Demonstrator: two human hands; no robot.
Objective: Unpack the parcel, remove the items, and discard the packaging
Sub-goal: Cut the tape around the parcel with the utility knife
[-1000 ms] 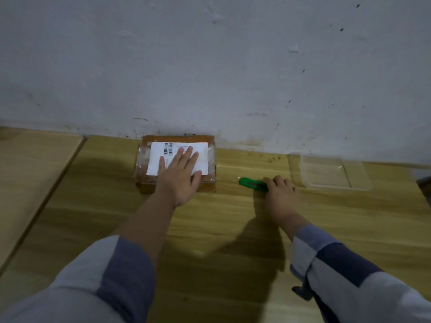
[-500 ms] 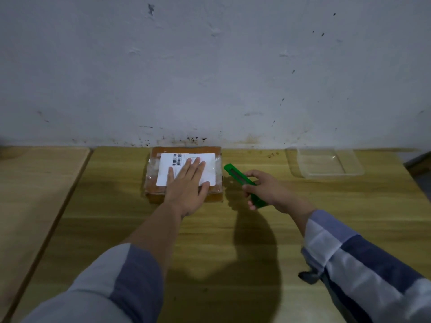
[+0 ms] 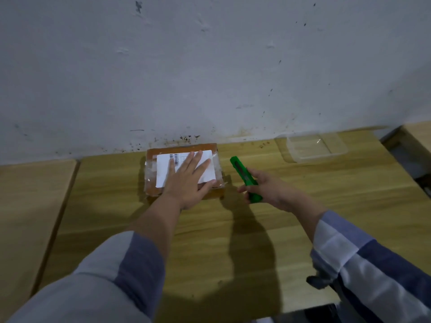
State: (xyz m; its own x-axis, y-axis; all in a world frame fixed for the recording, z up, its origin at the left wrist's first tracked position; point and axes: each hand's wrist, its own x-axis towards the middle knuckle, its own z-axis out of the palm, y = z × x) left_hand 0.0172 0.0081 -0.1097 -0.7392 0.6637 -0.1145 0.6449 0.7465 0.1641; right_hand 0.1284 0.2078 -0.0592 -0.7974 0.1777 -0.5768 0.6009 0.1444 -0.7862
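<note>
A flat brown cardboard parcel point(image 3: 154, 173), wrapped in clear tape and bearing a white barcode label, lies on the wooden table point(image 3: 233, 229) close to the wall. My left hand point(image 3: 189, 180) rests flat on its top, fingers spread over the label. Just right of the parcel, my right hand point(image 3: 268, 190) grips a green utility knife point(image 3: 242, 176) by its lower half. The knife's tip points up and away toward the wall, a little apart from the parcel's right edge. I cannot make out whether a blade is extended.
A clear shallow plastic tray point(image 3: 314, 148) sits at the back right against the white wall. A second wooden tabletop point(image 3: 28, 206) adjoins on the left across a narrow gap. At the right the table ends at a dark gap point(image 3: 405, 157).
My right hand picked the green knife up off the table and brought it toward the parcel's right side. My left hand stayed flat on the parcel. The camera view shifted slightly.
</note>
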